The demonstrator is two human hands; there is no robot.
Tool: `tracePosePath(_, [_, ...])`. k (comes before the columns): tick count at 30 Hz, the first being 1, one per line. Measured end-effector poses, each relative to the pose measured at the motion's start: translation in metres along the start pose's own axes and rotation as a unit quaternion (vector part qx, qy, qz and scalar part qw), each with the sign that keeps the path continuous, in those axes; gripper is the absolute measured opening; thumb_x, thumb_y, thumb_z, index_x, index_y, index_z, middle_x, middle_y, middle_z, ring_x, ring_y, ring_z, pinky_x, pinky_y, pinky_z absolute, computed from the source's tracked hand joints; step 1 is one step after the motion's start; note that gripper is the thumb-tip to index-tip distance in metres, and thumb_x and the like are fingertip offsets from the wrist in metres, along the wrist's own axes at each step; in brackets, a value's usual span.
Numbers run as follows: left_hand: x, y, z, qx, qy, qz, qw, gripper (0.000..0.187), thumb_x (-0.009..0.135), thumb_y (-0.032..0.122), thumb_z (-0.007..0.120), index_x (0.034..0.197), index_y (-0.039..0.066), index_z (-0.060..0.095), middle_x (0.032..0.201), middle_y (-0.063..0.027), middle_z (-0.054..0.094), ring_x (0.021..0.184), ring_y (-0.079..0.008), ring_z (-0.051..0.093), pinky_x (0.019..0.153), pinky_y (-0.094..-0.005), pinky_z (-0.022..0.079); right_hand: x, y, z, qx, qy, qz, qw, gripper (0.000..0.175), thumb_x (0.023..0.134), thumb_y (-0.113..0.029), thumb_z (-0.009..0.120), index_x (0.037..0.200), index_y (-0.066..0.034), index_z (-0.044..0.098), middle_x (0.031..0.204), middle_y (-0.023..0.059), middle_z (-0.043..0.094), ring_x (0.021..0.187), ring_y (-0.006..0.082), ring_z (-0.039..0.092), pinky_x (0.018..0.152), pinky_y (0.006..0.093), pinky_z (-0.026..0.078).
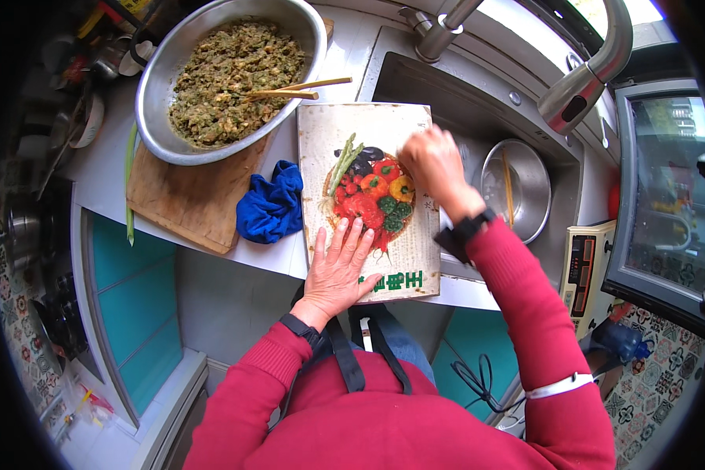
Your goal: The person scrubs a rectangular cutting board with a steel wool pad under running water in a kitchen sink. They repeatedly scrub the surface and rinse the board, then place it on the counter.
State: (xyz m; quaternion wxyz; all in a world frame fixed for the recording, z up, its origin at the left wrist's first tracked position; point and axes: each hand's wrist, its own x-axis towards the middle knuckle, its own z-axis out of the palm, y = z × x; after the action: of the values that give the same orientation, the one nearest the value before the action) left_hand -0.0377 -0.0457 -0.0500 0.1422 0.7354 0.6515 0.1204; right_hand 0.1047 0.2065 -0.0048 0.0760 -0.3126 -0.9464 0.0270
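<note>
A flat rectangular board (341, 123) printed with a picture of vegetables and green writing lies across the counter's front edge and the sink's left side. Its rim looks stained and worn. My left hand (343, 264) rests palm down on the lower left of the board, fingers slightly spread. Over the board's upper right edge is my right hand (437, 161), its fingers curled; whether anything is inside them is hidden. A crumpled blue cloth (270, 205) touches the board's left edge.
A large metal basin (147, 111) of chopped filling (235, 82) with wooden chopsticks (294, 94) stands partly on a wooden cutting board (182, 200). A green onion stalk (130, 182) lies alongside. The sink (567, 170) holds a metal bowl (540, 205) under the faucet (587, 88). A scale (587, 276) stands right.
</note>
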Motion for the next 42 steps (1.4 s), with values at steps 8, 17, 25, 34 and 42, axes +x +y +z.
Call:
tracePosePath(8, [-0.002, -0.002, 0.001, -0.011, 0.009, -0.001, 1.0, 0.088, 0.088, 0.059, 0.064, 0.157, 0.011, 0.037, 0.166, -0.0154, 0.028, 0.155, -0.0332, 0.02, 0.124, -0.0581, 0.009, -0.061, -0.043, 0.006, 0.066, 0.056, 0.002, 0.996, 0.005, 0.077, -0.009, 0.067, 0.076, -0.0139, 0.066, 0.088, 0.0032, 0.065, 0.089, 0.0242, 0.061, 0.079, 0.039, 0.047])
tracePosePath(17, [0.005, -0.004, 0.001, 0.001, 0.017, 0.021, 1.0, 0.09, 0.088, 0.056, 0.065, 0.158, 0.008, 0.033, 0.167, -0.0167, 0.024, 0.156, -0.0352, 0.016, 0.124, -0.0575, 0.007, -0.103, -0.065, -0.022, -0.013, -0.026, 0.035, 0.999, 0.005, 0.082, -0.014, 0.063, 0.081, -0.013, 0.067, 0.09, 0.0029, 0.063, 0.098, 0.0217, 0.06, 0.081, 0.0374, 0.045])
tracePosePath(25, [0.002, -0.005, 0.007, 0.005, 0.014, 0.023, 1.0, 0.089, 0.09, 0.057, 0.061, 0.159, 0.008, 0.031, 0.168, -0.0159, 0.021, 0.157, -0.0349, 0.013, 0.124, -0.0579, 0.005, -0.193, -0.146, -0.032, -0.013, 0.027, 0.23, 0.973, 0.009, 0.076, -0.013, 0.066, 0.085, -0.0126, 0.066, 0.092, 0.0022, 0.065, 0.097, 0.0218, 0.061, 0.082, 0.0378, 0.047])
tracePosePath(34, [0.003, -0.007, 0.006, -0.01, 0.005, 0.023, 1.0, 0.088, 0.092, 0.057, 0.058, 0.159, 0.008, 0.03, 0.168, -0.0155, 0.021, 0.156, -0.0345, 0.014, 0.124, -0.0576, 0.006, -0.211, -0.148, -0.035, -0.009, 0.05, 0.303, 0.952, 0.006, 0.083, -0.013, 0.063, 0.088, -0.0127, 0.066, 0.093, 0.0043, 0.065, 0.094, 0.0231, 0.063, 0.078, 0.0384, 0.048])
tracePosePath(42, [0.004, -0.01, 0.013, -0.014, 0.019, 0.034, 0.999, 0.089, 0.092, 0.057, 0.06, 0.159, 0.007, 0.03, 0.168, -0.0152, 0.022, 0.156, -0.034, 0.015, 0.124, -0.0574, 0.007, -0.187, -0.206, -0.011, 0.009, 0.066, 0.262, 0.963, 0.004, 0.079, -0.015, 0.064, 0.082, -0.0124, 0.063, 0.088, 0.004, 0.062, 0.092, 0.0216, 0.062, 0.078, 0.0363, 0.047])
